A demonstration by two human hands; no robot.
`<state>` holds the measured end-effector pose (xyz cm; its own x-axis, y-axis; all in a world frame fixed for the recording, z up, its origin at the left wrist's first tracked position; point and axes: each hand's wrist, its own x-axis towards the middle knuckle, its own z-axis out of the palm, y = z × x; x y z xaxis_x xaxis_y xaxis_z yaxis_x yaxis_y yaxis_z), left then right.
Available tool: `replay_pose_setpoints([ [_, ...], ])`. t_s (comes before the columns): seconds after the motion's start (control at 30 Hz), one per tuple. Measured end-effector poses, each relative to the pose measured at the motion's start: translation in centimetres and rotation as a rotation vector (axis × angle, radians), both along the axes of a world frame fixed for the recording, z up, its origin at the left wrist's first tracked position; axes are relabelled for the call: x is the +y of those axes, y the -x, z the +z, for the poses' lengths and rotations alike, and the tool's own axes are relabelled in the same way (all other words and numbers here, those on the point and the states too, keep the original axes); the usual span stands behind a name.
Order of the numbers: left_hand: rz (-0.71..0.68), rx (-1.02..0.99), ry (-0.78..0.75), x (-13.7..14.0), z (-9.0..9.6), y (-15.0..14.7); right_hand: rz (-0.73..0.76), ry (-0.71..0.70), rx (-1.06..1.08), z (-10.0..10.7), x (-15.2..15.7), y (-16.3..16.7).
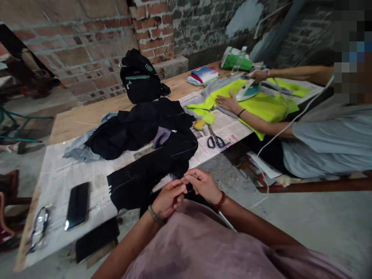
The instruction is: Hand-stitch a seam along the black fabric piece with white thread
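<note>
My left hand (pixel 169 197) and my right hand (pixel 203 185) meet in front of my body, at the table's near edge. Both are closed in a pinch, fingertips nearly touching. Whatever they pinch, if anything, is too small to make out. Just beyond them lies a black garment (pixel 151 164) with white stripes at one end, partly hidden by my left hand. Behind it is a heap of dark cloth (pixel 136 126) over a grey piece (pixel 84 145). Dark-handled scissors (pixel 215 140) rest on newspaper to the right of the heap, near a small yellow piece (pixel 198 124).
At right a co-worker presses a neon-yellow and grey garment (pixel 264 106) with an iron (pixel 248 91); a white cord (pixel 286 126) hangs beside them. A black backpack (pixel 142 79) and folded clothes (pixel 203 74) stand behind. A phone (pixel 78 205) and glasses (pixel 40 226) lie at left.
</note>
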<state>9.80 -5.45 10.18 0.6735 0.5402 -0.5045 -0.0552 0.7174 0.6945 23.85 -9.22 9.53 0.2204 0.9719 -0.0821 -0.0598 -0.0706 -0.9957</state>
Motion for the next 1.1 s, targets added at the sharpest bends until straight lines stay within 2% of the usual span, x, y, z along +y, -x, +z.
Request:
replay_pose_setpoints([
  [0.17,-0.101,0.101,-0.062,-0.2,-0.2,0.8,-0.160,-0.079,0.192,0.3,1.1,-2.2],
  [0.27,-0.049,0.105,-0.104,0.0,-0.2,1.1,-0.201,-0.118,0.214,0.7,1.2,-3.0],
  [0.37,0.030,0.098,-0.147,0.3,0.2,0.8,-0.170,-0.110,0.177,0.8,1.0,-2.4],
  [0.53,-0.019,0.087,-0.167,0.2,0.7,-0.4,-0.048,-0.082,0.037,0.2,0.1,0.0],
  [0.67,0.013,0.103,-0.098,0.0,0.0,-0.6,0.009,-0.074,-0.107,-0.2,-0.3,0.7],
  [0.73,0.009,0.071,-0.043,0.0,-0.3,-0.2,-0.004,-0.072,-0.074,-0.2,-0.2,0.6],
  [0.93,-0.044,-0.078,0.026,0.1,-0.1,1.7,-0.263,-0.111,0.282,0.1,1.7,-2.6],
  [1.03,-0.057,-0.058,-0.035,0.6,0.0,3.5,-0.380,-0.169,0.371,1.1,2.1,-5.7],
  [1.1,-0.063,0.008,-0.134,1.1,0.0,5.2,-0.444,-0.237,0.368,2.3,1.9,-7.7],
])
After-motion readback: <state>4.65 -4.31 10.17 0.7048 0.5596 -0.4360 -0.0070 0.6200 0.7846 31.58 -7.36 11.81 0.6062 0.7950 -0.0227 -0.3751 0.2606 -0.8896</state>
